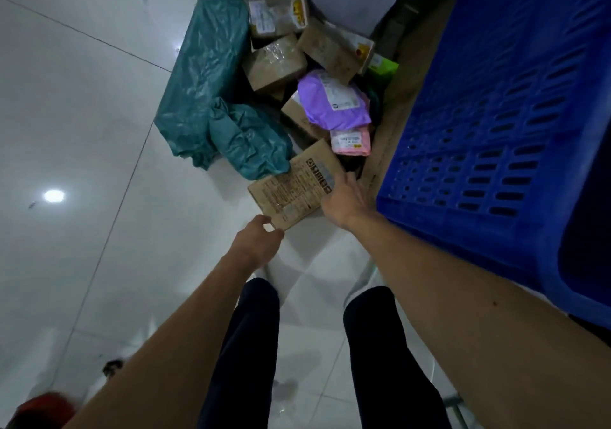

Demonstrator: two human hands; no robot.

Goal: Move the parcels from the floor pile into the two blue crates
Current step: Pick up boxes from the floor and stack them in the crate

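Observation:
A flat printed cardboard box (pixel 294 187) lies at the near end of the floor pile. My left hand (pixel 256 240) grips its near corner with curled fingers. My right hand (pixel 345 203) holds its right edge, fingers wrapped over the side. Behind it lie a purple mailer bag (pixel 330 104), a pink packet (pixel 350 142), several brown boxes (pixel 276 63) and teal plastic bags (pixel 205 74). A blue slotted crate (pixel 496 124) stands close on the right, its inside hidden.
Glossy white floor tiles (pixel 82 131) spread to the left. My dark-trousered legs (pixel 244 346) stand just below the box. A brown cardboard sheet (pixel 393 137) lies between pile and crate. A red object (pixel 43 408) sits at the bottom left corner.

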